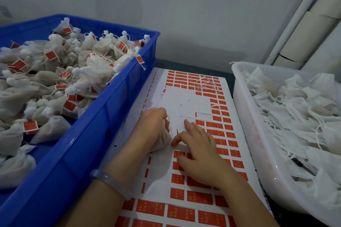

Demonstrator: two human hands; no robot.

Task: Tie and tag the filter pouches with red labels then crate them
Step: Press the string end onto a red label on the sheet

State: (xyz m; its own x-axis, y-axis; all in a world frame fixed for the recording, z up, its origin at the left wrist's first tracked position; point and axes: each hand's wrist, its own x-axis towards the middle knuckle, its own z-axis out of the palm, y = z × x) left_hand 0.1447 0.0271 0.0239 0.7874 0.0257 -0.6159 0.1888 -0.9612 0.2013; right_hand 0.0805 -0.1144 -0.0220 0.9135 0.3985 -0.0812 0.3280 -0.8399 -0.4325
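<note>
My left grip is curled round the gathered neck of one filter pouch, which rests on the label sheet at the middle of my view. Its strings trail toward 12 o'clock. I cannot tell whether the knot is finished. My right grip lies at 3 o'clock of that pouch, just beside it. Its fingers are spread loosely on the sheet and hold nothing I can make out. A small fleck of red shows between thumb and forefinger, too small to call a peeled label.

A good share of the work looks done. The blue crate, from 8 to 10 o'clock, is heaped with tied pouches, most showing a red tag on a string. The sheet has a wide bare patch toward 12 o'clock where labels have gone.

Plenty is left, though. The white bin at 3 o'clock is piled with slack pouches with loose strings and no red on them. Rows of red labels remain from 1 to 6 o'clock. By my judgement the pouch in hand is at the tagging step, with crating to follow.
</note>
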